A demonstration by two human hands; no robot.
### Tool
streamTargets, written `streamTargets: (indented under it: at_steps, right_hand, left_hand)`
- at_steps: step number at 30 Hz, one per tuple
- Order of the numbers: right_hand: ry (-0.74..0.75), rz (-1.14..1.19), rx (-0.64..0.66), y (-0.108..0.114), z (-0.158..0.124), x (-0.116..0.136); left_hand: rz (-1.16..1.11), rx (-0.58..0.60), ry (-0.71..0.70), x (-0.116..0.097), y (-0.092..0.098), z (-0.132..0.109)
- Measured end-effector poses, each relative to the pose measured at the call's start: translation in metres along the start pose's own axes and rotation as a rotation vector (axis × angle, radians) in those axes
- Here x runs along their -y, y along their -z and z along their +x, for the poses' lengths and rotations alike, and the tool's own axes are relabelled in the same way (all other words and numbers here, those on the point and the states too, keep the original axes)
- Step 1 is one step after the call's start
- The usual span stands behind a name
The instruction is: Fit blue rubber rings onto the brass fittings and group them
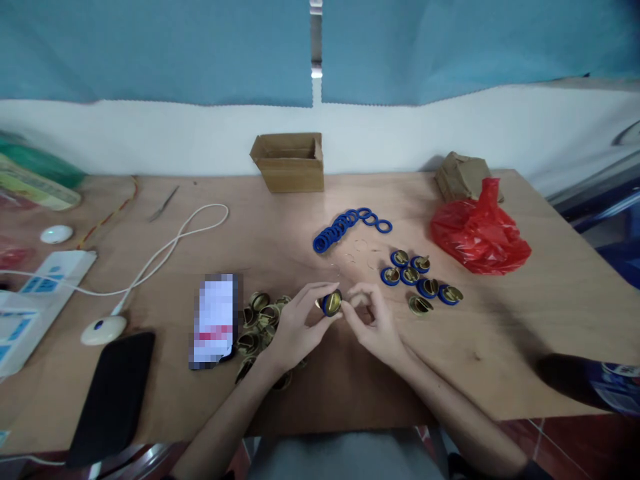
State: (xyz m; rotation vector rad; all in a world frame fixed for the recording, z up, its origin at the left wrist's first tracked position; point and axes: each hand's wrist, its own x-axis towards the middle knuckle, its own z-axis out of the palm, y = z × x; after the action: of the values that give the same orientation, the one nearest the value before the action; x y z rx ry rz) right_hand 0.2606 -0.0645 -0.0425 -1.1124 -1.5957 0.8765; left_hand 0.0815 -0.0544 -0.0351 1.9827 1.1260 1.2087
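Note:
My left hand (296, 327) pinches a small brass fitting with a blue ring (332, 303) on it, held just above the wooden table (320, 373). My right hand (373, 319) is right beside it, fingers curled together at the fitting's right side; what they pinch is too small to make out. Under my left wrist lies a pile of bare brass fittings (260, 320). To the right sit several fittings fitted with blue rings (420, 279). A heap of loose blue rings (345, 227) lies further back, with a few thin clear rings (357, 253) in front of it.
An open cardboard box (290, 161) stands at the back wall. A red plastic bag (477, 233) and brown paper bundle (463, 175) lie at back right. A phone (215, 320), a black case (115, 393), white cable (165, 250), power strip (35, 293) and scissors (163, 205) occupy the left.

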Motion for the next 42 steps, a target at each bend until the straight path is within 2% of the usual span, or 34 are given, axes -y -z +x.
streamTargets:
  at_steps: [3, 10, 14, 17, 20, 22, 26, 29, 32, 35, 39, 42]
  right_hand:
    - [-0.036, 0.033, -0.001, 0.002, 0.002, -0.001]
    - [-0.010, 0.023, 0.035, 0.005, 0.003, 0.003]
    - [-0.007, 0.004, 0.040, 0.004, 0.004, 0.004]
    - [-0.063, 0.046, 0.060, 0.003, 0.005, 0.001]
    - [-0.118, 0.101, 0.081, 0.004, 0.006, 0.001]
    - [-0.076, 0.051, 0.065, 0.007, 0.006, 0.005]
    - [0.150, -0.079, 0.081, 0.013, 0.007, 0.016]
    - [0.142, -0.042, 0.146, 0.017, 0.008, 0.017]
    - [0.011, 0.088, 0.179, 0.020, 0.010, 0.013]
    - [-0.060, 0.192, 0.108, 0.024, 0.012, 0.010]
    - [-0.073, 0.186, 0.060, 0.022, 0.011, 0.007]
    - [-0.051, 0.096, 0.080, 0.016, 0.007, 0.005]
  left_hand:
    - [-0.007, 0.014, 0.000, -0.003, -0.001, -0.001]
    - [-0.064, 0.091, 0.022, -0.005, -0.002, -0.003]
    - [-0.088, 0.105, 0.122, -0.004, -0.001, -0.003]
    - [-0.145, 0.124, 0.214, -0.004, -0.002, -0.004]
    - [-0.271, 0.076, 0.284, -0.005, -0.005, -0.004]
    - [-0.347, 0.031, 0.320, -0.005, -0.006, -0.004]
    - [-0.415, 0.019, 0.356, -0.005, -0.007, -0.004]
    - [-0.431, 0.008, 0.350, -0.004, -0.007, -0.004]
    - [-0.360, -0.015, 0.319, -0.005, -0.005, -0.002]
    - [-0.155, -0.048, 0.225, -0.007, -0.003, 0.000]
    - [0.146, -0.042, 0.110, -0.008, -0.003, 0.001]
    - [0.191, 0.021, 0.083, -0.005, -0.005, -0.002]
